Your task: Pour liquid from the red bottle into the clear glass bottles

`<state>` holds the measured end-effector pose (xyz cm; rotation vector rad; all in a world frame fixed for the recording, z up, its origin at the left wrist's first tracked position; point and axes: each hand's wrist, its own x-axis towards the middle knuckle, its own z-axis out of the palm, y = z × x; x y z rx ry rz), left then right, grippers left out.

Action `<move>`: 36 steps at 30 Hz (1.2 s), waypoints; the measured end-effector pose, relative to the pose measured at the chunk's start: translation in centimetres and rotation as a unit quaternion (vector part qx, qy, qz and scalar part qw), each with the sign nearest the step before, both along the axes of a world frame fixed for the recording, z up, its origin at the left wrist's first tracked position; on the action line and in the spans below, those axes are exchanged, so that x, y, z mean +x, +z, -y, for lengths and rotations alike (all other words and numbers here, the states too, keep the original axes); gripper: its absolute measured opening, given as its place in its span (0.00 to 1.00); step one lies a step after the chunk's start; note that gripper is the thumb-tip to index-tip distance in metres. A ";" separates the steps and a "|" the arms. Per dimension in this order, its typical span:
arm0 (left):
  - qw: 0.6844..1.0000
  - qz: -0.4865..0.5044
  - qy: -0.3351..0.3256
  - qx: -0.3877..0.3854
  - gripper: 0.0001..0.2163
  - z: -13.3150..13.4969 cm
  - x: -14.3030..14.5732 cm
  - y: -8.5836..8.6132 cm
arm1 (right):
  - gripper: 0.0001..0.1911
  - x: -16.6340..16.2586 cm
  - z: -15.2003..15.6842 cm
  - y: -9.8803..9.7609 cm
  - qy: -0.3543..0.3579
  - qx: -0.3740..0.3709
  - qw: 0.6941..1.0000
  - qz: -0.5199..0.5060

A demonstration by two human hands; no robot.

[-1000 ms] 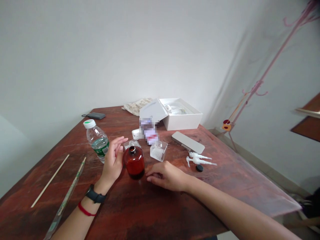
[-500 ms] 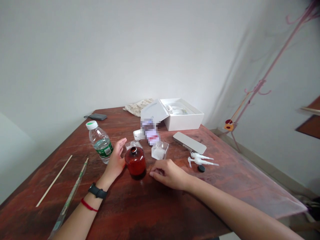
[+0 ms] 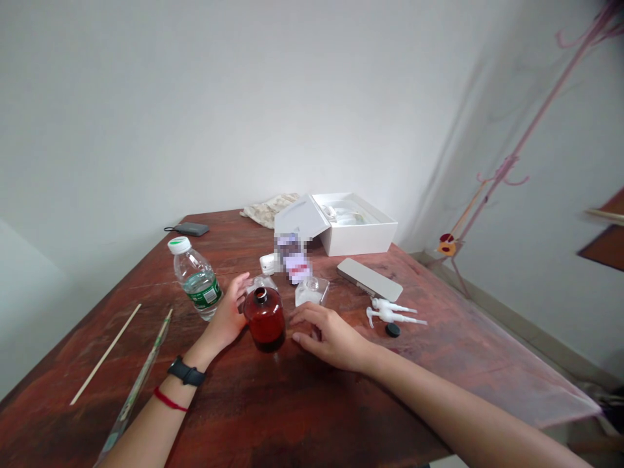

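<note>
An amber bottle with an uncapped neck stands upright on the table, dark liquid at its bottom. Close along its left side is my left hand, fingers stretched and open; whether it touches the glass I cannot tell. To the bottle's right, my right hand rests low over the table, fingers loosely bent and apart, holding nothing I can see. Just behind the hands are two small clear containers, one beyond my right fingers and another partly hidden by the bottle.
A capped water bottle stands left, near a thin stick and a long wrapped packet. White pump heads, a black cap and a grey case lie right. Behind are a white box and a cloth.
My right fingers have opened out from a more curled pose. My left hand has shifted slightly, its fingers a little more bent. The amber bottle stays in place.
</note>
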<state>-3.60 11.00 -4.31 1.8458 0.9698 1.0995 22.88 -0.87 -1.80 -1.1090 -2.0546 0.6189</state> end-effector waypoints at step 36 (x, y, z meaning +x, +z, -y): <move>0.996 0.076 0.044 -0.031 0.33 1.1 0.6 1.7 | 0.52 -0.2 0.4 -0.7 -0.083 -0.172 0.981 0.034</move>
